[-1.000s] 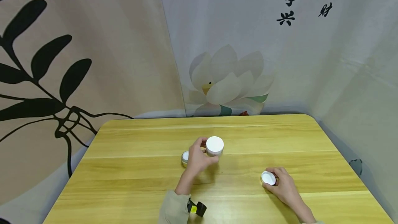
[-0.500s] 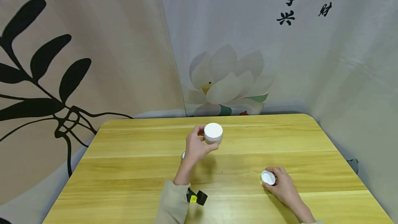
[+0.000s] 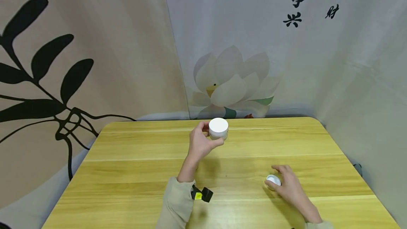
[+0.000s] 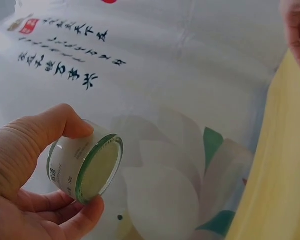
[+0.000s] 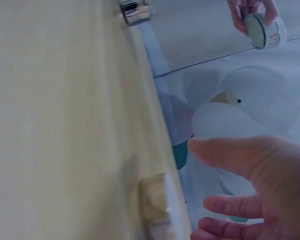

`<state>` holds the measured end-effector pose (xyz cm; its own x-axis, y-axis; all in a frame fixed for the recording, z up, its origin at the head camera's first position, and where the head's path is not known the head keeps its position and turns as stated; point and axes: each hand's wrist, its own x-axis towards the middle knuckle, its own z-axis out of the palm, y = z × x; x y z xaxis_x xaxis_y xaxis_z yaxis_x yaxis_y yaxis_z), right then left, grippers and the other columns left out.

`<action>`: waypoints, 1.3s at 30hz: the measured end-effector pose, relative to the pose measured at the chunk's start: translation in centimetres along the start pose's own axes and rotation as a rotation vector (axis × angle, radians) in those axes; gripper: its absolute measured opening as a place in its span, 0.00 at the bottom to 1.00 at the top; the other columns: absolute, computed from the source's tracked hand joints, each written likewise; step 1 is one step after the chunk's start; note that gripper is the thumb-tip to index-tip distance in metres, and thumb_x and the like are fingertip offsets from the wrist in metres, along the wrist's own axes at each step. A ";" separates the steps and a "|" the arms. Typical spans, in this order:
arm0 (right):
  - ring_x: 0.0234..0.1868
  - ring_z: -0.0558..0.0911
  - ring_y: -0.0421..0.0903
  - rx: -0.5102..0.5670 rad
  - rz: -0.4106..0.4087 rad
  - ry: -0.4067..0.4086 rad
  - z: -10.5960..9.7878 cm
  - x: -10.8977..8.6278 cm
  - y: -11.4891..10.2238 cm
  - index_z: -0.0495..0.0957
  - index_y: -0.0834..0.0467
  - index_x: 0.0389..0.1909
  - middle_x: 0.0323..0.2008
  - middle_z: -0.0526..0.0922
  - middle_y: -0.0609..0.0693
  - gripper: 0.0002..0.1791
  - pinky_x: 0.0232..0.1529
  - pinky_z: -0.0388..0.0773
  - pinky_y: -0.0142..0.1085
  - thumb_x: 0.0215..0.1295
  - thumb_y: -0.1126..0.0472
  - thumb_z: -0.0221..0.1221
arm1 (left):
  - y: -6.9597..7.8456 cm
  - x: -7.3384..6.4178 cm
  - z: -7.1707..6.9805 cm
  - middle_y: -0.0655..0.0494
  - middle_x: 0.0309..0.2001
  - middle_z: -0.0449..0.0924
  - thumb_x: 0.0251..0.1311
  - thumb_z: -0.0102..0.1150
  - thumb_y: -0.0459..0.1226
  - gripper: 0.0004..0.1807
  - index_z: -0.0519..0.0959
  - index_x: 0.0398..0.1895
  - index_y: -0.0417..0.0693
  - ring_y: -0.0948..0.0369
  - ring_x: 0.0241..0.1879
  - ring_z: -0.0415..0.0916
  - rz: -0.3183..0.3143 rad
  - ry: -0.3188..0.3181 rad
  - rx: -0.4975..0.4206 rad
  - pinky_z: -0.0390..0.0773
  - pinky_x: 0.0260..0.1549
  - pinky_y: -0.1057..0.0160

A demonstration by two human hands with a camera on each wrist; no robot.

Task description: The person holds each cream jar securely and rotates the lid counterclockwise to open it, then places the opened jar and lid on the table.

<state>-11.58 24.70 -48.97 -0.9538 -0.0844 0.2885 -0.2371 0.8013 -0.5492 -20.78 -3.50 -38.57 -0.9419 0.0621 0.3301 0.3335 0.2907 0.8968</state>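
Observation:
My left hand [image 3: 199, 146] grips a cream jar [image 3: 218, 128] with a white top, held up over the far part of the table. In the left wrist view its label and pale glass bottom [image 4: 101, 167] show between thumb and fingers. My right hand [image 3: 292, 188] is beside a small white-topped jar [image 3: 274, 178] standing on the table, thumb and fingers spread around it. The right wrist view has this small jar [image 5: 154, 202] on the wood, apart from the fingers. Another small jar [image 5: 135, 11] stands on the table there; in the head view my left arm hides it.
The wooden table [image 3: 143, 172] ends at a printed curtain [image 3: 133, 45] with leaves, a lotus and dark writing. A black wrist camera [image 3: 206, 194] sits on my left wrist.
My left hand has lifted the cream jar farther up and away, and its arm now covers the other small jar. My right fingers have spread and let go of the small jar.

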 end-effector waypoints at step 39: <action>0.49 0.76 0.51 0.520 -0.240 -0.065 -2.3 12.5 -11.2 0.76 0.61 0.52 0.48 0.77 0.55 0.22 0.52 0.74 0.46 0.56 0.63 0.65 | 0.5 0.0 -0.3 0.43 0.41 0.76 0.38 0.70 0.31 0.28 0.74 0.46 0.32 0.53 0.39 0.74 0.030 -0.096 -0.051 0.80 0.40 0.57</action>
<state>-20.43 16.04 -37.35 -0.8673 -0.2779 0.4129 -0.4926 0.3603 -0.7922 -20.58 -3.64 -38.06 -0.9303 0.1614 0.3293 0.3606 0.2385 0.9017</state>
